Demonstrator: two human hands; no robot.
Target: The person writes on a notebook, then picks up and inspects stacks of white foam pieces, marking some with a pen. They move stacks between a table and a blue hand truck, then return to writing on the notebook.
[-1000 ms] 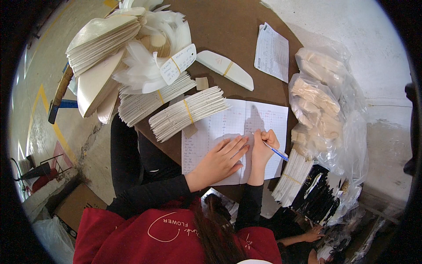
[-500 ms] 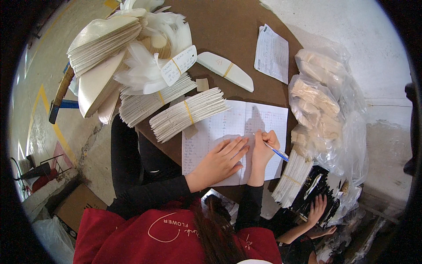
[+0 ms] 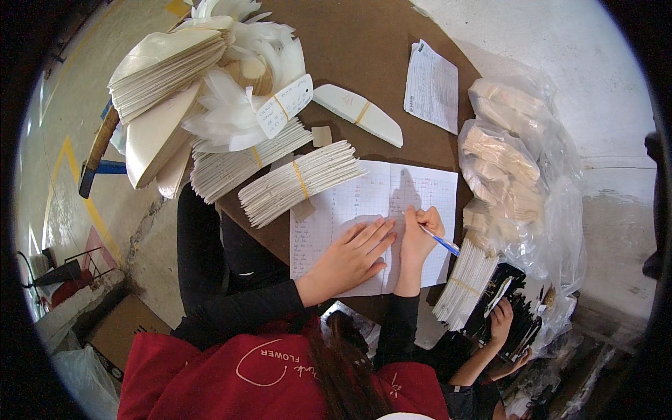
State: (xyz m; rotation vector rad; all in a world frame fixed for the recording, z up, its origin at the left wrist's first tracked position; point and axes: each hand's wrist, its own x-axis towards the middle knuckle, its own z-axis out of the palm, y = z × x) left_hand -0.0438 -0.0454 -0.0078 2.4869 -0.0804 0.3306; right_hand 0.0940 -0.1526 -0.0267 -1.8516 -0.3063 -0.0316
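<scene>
An open notebook (image 3: 374, 192) with squared pages and handwritten columns lies on the brown table. Flat on its left page rests my left hand (image 3: 348, 260), fingers stretched out and a little apart, holding nothing. My right hand (image 3: 422, 239) is closed round a blue and white pen (image 3: 446, 245) over the right page; the pen's tip is hidden by the fingers. A banded bundle of white card pieces (image 3: 301, 183) overlaps the notebook's upper left part. Close to my right hand, past the notebook's edge, stands another banded white bundle (image 3: 462, 285).
Far left are stacked white shaped pieces (image 3: 168, 63), translucent sheets (image 3: 231, 112) and another bundle (image 3: 234, 157). A banded curved piece (image 3: 360, 112) and printed papers (image 3: 432, 87) lie farther back. Plastic bags of beige pieces (image 3: 504, 154) line the right. A co-worker's hand (image 3: 501, 320) handles black pieces (image 3: 514, 304).
The co-worker's hand at lower right has moved and its fingers now close on the black pieces. My hands, the pen and the notebook stay almost where they were.
</scene>
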